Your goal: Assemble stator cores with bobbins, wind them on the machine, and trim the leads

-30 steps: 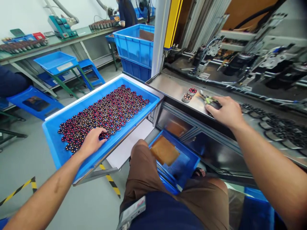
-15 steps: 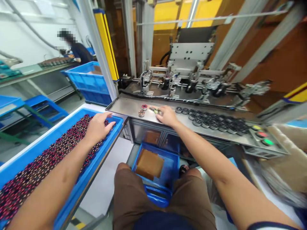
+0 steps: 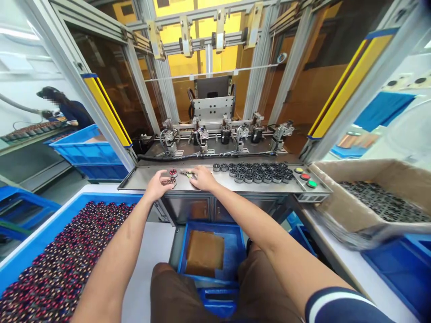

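My left hand [image 3: 156, 186] is at the left part of the metal ledge [image 3: 144, 176], its thumb and fingers curled round a small copper-wound motor core [image 3: 171, 181]. Just behind that one sits a second core with red parts [image 3: 173, 172]. My right hand [image 3: 203, 179] is closed on small pliers with greenish handles [image 3: 189, 174], whose tips point left toward the cores. To the right of this hand, several black ring-shaped parts [image 3: 247, 172] stand in rows on the ledge.
A blue bin [image 3: 76, 197] full of wound cores stands at left. Behind the ledge is a machine with clamps [image 3: 213, 110]. Coloured buttons [image 3: 305, 176] and a lined box [image 3: 350, 172] are at right. A blue crate [image 3: 232, 242] sits below. A person [image 3: 72, 107] works far left.
My left hand has moved from over the bin of cores to the cores on the ledge. My right hand still holds the pliers. The view has swung right and up.
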`<state>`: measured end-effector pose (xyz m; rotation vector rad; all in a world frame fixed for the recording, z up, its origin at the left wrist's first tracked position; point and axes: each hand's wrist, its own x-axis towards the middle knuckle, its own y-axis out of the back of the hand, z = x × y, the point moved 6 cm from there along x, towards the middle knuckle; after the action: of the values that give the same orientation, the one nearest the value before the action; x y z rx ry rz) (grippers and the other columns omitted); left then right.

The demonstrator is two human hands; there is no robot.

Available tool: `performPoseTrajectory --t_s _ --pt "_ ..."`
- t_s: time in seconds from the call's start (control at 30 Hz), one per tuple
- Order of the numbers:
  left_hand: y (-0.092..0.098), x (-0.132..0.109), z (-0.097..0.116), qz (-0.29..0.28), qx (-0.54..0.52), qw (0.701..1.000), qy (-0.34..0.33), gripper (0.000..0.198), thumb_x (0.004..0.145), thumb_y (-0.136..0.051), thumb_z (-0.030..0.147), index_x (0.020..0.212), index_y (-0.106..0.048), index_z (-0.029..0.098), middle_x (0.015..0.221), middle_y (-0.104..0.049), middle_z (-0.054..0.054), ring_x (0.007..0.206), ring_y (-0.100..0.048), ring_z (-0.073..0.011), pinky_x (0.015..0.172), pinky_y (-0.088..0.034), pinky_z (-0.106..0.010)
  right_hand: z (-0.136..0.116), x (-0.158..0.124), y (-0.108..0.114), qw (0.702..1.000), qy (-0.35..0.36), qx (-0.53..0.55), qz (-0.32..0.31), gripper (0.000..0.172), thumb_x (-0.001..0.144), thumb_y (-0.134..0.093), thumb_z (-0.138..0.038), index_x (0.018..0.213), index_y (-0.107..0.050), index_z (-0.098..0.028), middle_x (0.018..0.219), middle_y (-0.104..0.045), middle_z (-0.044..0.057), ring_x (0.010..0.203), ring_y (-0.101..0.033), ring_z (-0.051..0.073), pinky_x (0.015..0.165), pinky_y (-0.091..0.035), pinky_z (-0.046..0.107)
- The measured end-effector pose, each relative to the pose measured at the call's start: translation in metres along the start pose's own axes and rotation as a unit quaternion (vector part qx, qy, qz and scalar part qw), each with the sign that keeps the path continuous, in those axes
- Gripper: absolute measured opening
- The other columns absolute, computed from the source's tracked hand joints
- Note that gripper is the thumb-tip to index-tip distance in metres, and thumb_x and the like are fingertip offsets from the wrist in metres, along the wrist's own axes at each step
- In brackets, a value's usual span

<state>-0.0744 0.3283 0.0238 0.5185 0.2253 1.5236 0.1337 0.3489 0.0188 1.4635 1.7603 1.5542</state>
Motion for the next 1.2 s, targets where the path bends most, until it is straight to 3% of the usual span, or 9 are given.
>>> performPoseTrajectory --t_s 0.13,0.33,0.43,0.53,0.57,0.7,0.87,1.0,1.2 --pt "0.011 -0.043 0.027 0.092 -0.017 0.994 -0.054 0.071 0.069 -0.081 0.028 0.130 -0.045 0.017 0.108 -0.068 -0.010 0.094 -0.070 -0.0222 0.094 -0.056 -0.046 0.000 -0.002 0.004 0.999 -0.008 0.046 0.000 0.035 0.096 -0.061 -0.038 0.124 -0.060 -0.017 0.130 -0.060 0.010 0.116 -0.060 0.025 0.099 -0.050 0.049" --pt "0.014 -0.161 0.085 0.209 -0.053 0.963 -0.163 0.067 0.076 -0.077 0.028 0.133 -0.041 0.023 0.121 -0.066 -0.012 0.106 -0.070 -0.0213 0.094 -0.057 -0.039 -0.021 -0.012 0.034 0.983 0.018 0.175 0.048 0.035 0.089 -0.067 -0.032 0.117 -0.064 -0.012 0.133 -0.058 0.016 0.129 -0.050 0.030 0.111 -0.037 0.053" --pt "0.007 -0.212 0.104 0.265 -0.052 0.934 -0.235 0.062 0.073 -0.080 0.015 0.127 -0.050 0.021 0.116 -0.071 -0.012 0.107 -0.071 -0.0238 0.088 -0.061 -0.038 -0.052 -0.049 0.049 0.960 0.042 0.266 0.076 0.037 0.089 -0.064 -0.030 0.120 -0.062 -0.009 0.134 -0.056 0.021 0.130 -0.049 0.028 0.110 -0.038 0.044" --pt "-0.001 -0.241 0.114 0.302 -0.028 0.905 -0.297 0.068 0.067 -0.081 0.003 0.127 -0.054 0.022 0.112 -0.075 -0.010 0.097 -0.075 -0.0222 0.077 -0.065 -0.031 -0.090 -0.114 0.054 0.929 0.057 0.363 0.053 0.032 0.097 -0.051 -0.039 0.113 -0.064 -0.015 0.109 -0.068 0.011 0.099 -0.065 0.019 0.086 -0.053 0.034" --pt "-0.004 -0.245 0.116 0.301 -0.027 0.898 -0.319 0.071 0.066 -0.081 0.000 0.128 -0.054 0.023 0.112 -0.076 -0.009 0.095 -0.075 -0.0216 0.075 -0.065 -0.030 -0.100 -0.136 0.054 0.908 0.052 0.414 0.041 0.033 0.097 -0.049 -0.044 0.108 -0.064 -0.016 0.098 -0.068 0.008 0.086 -0.066 0.017 0.076 -0.054 0.031" --pt "-0.020 -0.248 0.119 0.259 -0.061 0.892 -0.366 0.078 0.062 -0.081 -0.004 0.130 -0.056 0.026 0.110 -0.077 -0.006 0.091 -0.076 -0.0205 0.077 -0.066 -0.033 -0.121 -0.199 0.050 0.728 -0.064 0.682 -0.031 0.036 0.083 -0.070 -0.053 0.080 -0.064 -0.017 0.069 -0.058 -0.001 0.054 -0.050 0.009 0.051 -0.044 0.023" --pt "-0.040 -0.248 0.119 0.222 -0.135 0.913 -0.314 0.081 0.062 -0.080 -0.008 0.131 -0.055 0.028 0.109 -0.076 -0.003 0.093 -0.075 -0.0189 0.078 -0.066 -0.031 -0.121 -0.210 0.053 0.640 -0.112 0.757 -0.072 0.037 0.080 -0.075 -0.048 0.068 -0.059 -0.017 0.053 -0.051 -0.005 0.045 -0.044 0.006 0.045 -0.036 0.020" --pt "-0.046 -0.252 0.114 0.185 -0.194 0.932 -0.244 0.083 0.062 -0.080 -0.009 0.131 -0.053 0.029 0.111 -0.075 -0.002 0.097 -0.074 -0.0177 0.074 -0.065 -0.025 -0.107 -0.215 0.052 0.530 -0.079 0.831 -0.149 0.037 0.075 -0.081 -0.040 0.060 -0.058 -0.016 0.056 -0.053 -0.004 0.041 -0.042 0.005 0.038 -0.031 0.019" --pt "-0.042 -0.250 0.116 0.189 -0.183 0.917 -0.301 0.079 0.065 -0.081 -0.003 0.132 -0.053 0.028 0.107 -0.073 -0.002 0.097 -0.073 -0.0181 0.084 -0.064 -0.033 -0.097 -0.242 0.024 0.529 -0.088 0.827 -0.168 0.029 0.071 -0.086 -0.035 0.067 -0.069 -0.012 0.058 -0.064 0.000 0.045 -0.055 0.007 0.043 -0.043 0.018"
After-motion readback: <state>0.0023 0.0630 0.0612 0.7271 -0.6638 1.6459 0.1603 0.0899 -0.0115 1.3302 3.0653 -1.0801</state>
